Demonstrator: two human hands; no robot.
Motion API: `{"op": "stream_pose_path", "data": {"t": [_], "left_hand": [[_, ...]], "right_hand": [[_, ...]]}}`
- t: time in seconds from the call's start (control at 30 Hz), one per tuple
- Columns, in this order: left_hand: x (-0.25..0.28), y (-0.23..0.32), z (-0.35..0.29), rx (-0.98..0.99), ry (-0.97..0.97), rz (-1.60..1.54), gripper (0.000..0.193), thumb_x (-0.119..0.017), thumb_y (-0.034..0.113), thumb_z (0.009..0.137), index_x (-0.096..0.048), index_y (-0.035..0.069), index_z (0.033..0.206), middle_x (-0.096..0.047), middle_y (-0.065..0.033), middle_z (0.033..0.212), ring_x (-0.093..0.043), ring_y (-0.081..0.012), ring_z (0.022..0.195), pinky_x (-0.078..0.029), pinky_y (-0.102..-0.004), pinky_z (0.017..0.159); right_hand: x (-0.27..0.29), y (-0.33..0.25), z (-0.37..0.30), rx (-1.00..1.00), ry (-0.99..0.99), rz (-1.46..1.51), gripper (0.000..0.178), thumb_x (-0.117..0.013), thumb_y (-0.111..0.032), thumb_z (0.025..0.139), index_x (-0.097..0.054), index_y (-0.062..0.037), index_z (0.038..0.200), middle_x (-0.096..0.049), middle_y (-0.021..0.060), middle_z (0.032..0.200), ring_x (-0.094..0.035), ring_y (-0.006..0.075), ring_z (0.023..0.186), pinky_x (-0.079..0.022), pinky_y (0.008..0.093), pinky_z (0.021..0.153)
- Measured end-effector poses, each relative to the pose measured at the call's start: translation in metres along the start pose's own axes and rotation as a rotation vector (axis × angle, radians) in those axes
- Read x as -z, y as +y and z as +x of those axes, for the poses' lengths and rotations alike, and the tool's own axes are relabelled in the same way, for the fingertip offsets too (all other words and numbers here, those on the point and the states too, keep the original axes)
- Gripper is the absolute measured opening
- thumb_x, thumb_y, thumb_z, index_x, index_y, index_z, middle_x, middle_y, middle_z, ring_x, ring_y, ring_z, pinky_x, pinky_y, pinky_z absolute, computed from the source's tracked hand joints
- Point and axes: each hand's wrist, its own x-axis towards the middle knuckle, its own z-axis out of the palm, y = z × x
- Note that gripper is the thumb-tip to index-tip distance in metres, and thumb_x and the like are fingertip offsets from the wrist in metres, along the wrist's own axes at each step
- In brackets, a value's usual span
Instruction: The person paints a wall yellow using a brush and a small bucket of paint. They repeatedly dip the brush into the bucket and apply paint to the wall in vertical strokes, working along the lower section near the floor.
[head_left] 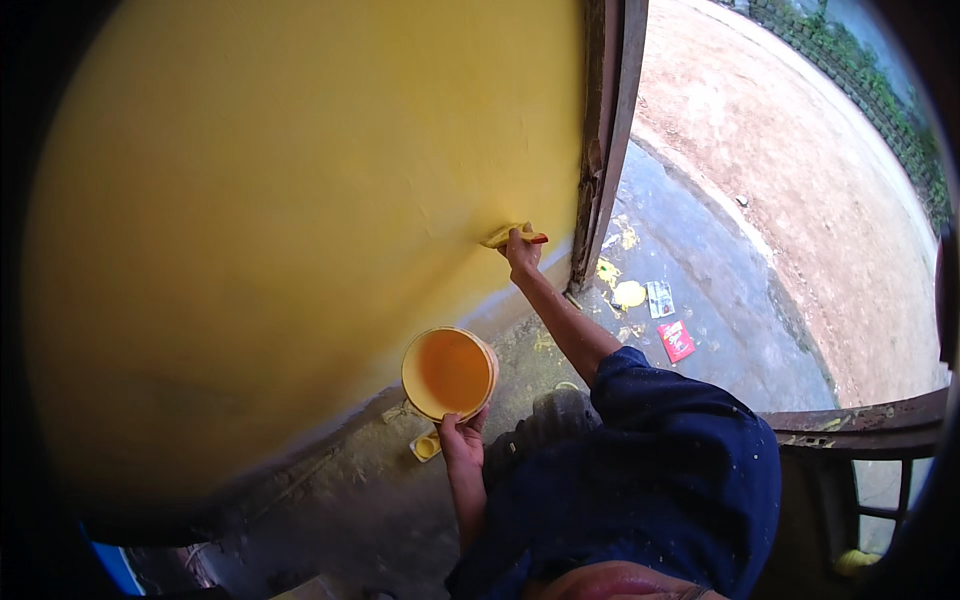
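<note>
My right hand (522, 252) is closed round a paintbrush (534, 238) with a red handle end and yellow bristles. The bristles lie against the yellow wall (300, 180), low down and close to the door frame. In my left hand (463, 437) is a round paint bucket (450, 373), gripped at its near rim and side. Its mouth faces up toward me, and orange-yellow paint shows inside. The bucket hangs in front of the wall, lower and to the left of the brush.
A worn wooden door frame (603, 140) edges the wall on the right. Beyond it, on the grey concrete (700, 280), lie a red packet (676, 341), a printed sheet (660, 299) and yellow paint spills (628, 294). A small yellow container (426, 447) sits on the floor below the bucket.
</note>
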Motion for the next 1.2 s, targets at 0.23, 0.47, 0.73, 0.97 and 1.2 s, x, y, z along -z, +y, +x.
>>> {"op": "stream_pose_path", "data": {"t": [0.23, 0.47, 0.73, 0.97, 1.2], "left_hand": [[-0.011, -0.009, 0.008, 0.021, -0.041, 0.031, 0.048, -0.053, 0.01, 0.082, -0.044, -0.006, 0.125, -0.061, -0.0215, 0.114, -0.066, -0.0352, 0.097, -0.06, -0.0405, 0.083], [-0.014, -0.021, 0.011, -0.01, -0.098, 0.023, 0.049, -0.053, 0.01, 0.082, -0.043, -0.007, 0.127, -0.06, -0.0222, 0.116, -0.065, -0.0358, 0.1, -0.06, -0.042, 0.084], [-0.026, -0.03, 0.012, 0.051, -0.035, 0.057, 0.05, -0.054, 0.009, 0.08, -0.044, -0.006, 0.127, -0.06, -0.0219, 0.116, -0.064, -0.0368, 0.102, -0.06, -0.0426, 0.084], [-0.03, -0.039, 0.004, 0.034, 0.013, 0.015, 0.049, -0.053, 0.009, 0.079, -0.045, -0.005, 0.126, -0.06, -0.0212, 0.116, -0.065, -0.036, 0.099, -0.06, -0.042, 0.084], [-0.031, -0.043, 0.001, -0.025, 0.044, -0.032, 0.046, -0.054, 0.012, 0.082, -0.045, -0.006, 0.124, -0.061, -0.0208, 0.113, -0.066, -0.0347, 0.096, -0.06, -0.0409, 0.083]], "right_hand": [[-0.061, -0.124, 0.01, 0.645, -0.283, 0.212, 0.058, -0.048, -0.015, 0.098, -0.022, 0.0009, 0.148, -0.05, 0.0174, 0.124, -0.06, 0.0218, 0.101, -0.056, 0.0358, 0.086], [-0.007, 0.01, -0.019, 0.028, -0.012, -0.074, 0.061, -0.047, -0.014, 0.095, -0.02, 0.0038, 0.147, -0.06, 0.0143, 0.118, -0.061, 0.0164, 0.096, -0.052, 0.0277, 0.076], [-0.075, -0.105, -0.009, 0.692, -0.453, 0.228, 0.062, -0.045, -0.018, 0.099, -0.013, 0.0002, 0.149, -0.049, 0.0199, 0.129, -0.057, 0.024, 0.11, -0.054, 0.0369, 0.09], [-0.004, 0.017, -0.014, 0.299, -0.224, -0.022, 0.062, -0.043, -0.015, 0.099, -0.01, -0.0031, 0.151, -0.043, 0.0172, 0.137, -0.054, 0.0248, 0.115, -0.053, 0.0374, 0.091], [-0.034, -0.035, -0.001, 0.356, -0.291, 0.174, 0.061, -0.041, -0.015, 0.1, -0.008, 0.0004, 0.15, -0.047, 0.016, 0.126, -0.056, 0.0227, 0.107, -0.053, 0.0361, 0.091]]}}
